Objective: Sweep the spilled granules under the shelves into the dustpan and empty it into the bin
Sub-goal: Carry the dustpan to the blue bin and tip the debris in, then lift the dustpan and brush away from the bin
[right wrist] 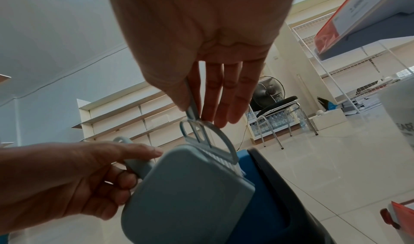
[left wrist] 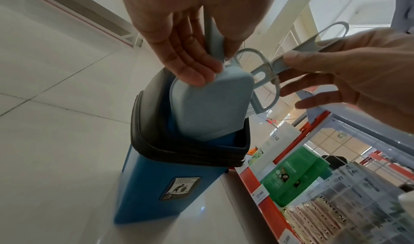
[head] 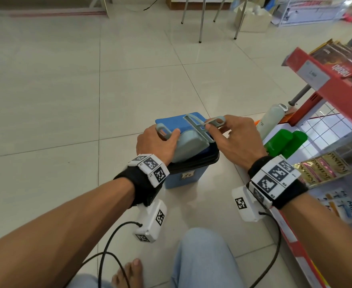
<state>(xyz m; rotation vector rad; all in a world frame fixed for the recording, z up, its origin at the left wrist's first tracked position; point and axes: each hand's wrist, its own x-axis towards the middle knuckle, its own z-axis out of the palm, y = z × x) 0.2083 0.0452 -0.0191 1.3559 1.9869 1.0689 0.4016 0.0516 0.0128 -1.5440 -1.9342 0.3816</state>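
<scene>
A blue bin [head: 180, 179] with a black rim stands on the tiled floor, its blue swing lid [head: 175, 121] tipped open. My left hand [head: 156, 142] grips the handle of a pale grey-blue dustpan [head: 189, 146], which is tilted mouth-down into the bin opening [left wrist: 201, 116] [right wrist: 190, 194]. My right hand [head: 233, 136] pinches the handle of a small matching brush [head: 202, 127] between thumb and fingers. The brush's bristles [right wrist: 221, 161] lie against the dustpan's edge over the bin. No granules show in any view.
A red-edged shelf unit [head: 316, 84] with a wire grid stands to the right, holding green packs [head: 285, 142], a pale bottle [head: 270, 119] and shampoo sachets [head: 324, 169]. Chair legs [head: 200, 19] and boxes stand at the far side. My knee and bare foot [head: 127, 273] are below.
</scene>
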